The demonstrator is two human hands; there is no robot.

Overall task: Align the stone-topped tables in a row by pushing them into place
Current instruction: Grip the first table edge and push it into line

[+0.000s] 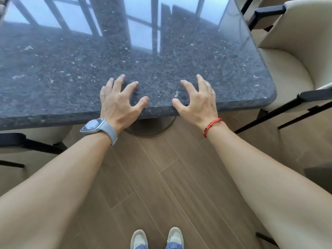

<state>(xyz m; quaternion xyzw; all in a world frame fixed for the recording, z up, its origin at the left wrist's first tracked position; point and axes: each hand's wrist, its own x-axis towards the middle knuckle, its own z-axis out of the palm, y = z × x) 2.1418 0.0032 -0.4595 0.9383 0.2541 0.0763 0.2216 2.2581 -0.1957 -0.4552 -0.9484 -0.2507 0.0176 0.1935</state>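
Observation:
A dark speckled stone-topped table (62, 72) fills the upper half of the head view, its polished top reflecting window frames. Its near edge runs across the middle of the frame and its rounded corner lies at the right. My left hand (118, 103), with a grey watch on the wrist, rests on the near edge with fingers spread over the top. My right hand (197, 103), with a red cord bracelet, lies the same way a little to the right. Neither hand wraps around anything. The table's round metal base (152, 127) shows just under the edge between my wrists.
Cream upholstered chairs with black frames stand at the right (294, 72) and under the table's left side (36, 137). Another chair back is at the top right (287, 13). Wood-plank floor (161, 186) lies beneath me, with my shoes at the bottom.

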